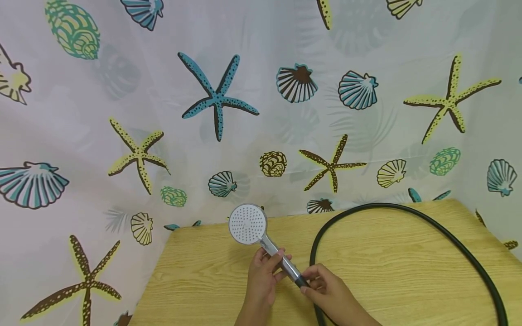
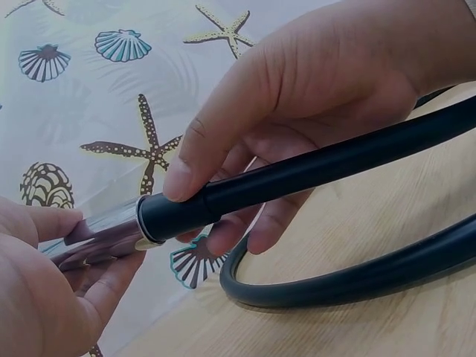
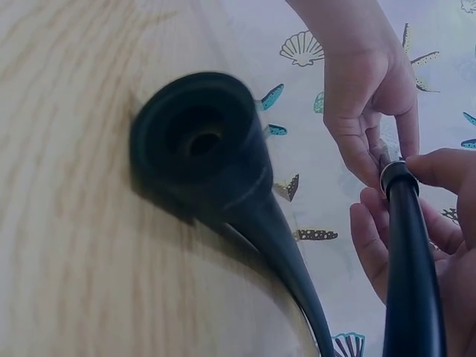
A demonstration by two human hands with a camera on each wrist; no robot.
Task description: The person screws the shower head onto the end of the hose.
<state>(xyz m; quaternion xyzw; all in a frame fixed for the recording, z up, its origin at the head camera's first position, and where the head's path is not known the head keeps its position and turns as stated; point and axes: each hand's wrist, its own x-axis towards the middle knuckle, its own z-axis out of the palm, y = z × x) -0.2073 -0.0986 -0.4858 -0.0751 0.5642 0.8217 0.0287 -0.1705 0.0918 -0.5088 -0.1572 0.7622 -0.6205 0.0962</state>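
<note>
A chrome hand shower (image 1: 246, 224) with a round white spray face is held above the wooden table. My left hand (image 1: 261, 283) grips its handle (image 1: 290, 267), fingers curled about the metal. At the handle's lower end sits the black end fitting (image 2: 175, 216) of a black hose (image 2: 335, 163). Thumb and fingers of my right hand (image 1: 330, 290) pinch that fitting, right against the chrome rim. In the right wrist view the hose's other end (image 3: 201, 141), a wide black socket with a hole inside, lies on the wood. Any thread inside the joint is hidden.
The hose loops in a wide arc across the right half of the wooden table (image 1: 204, 271). A white curtain (image 1: 261, 90) printed with shells and starfish hangs behind the table and along both sides.
</note>
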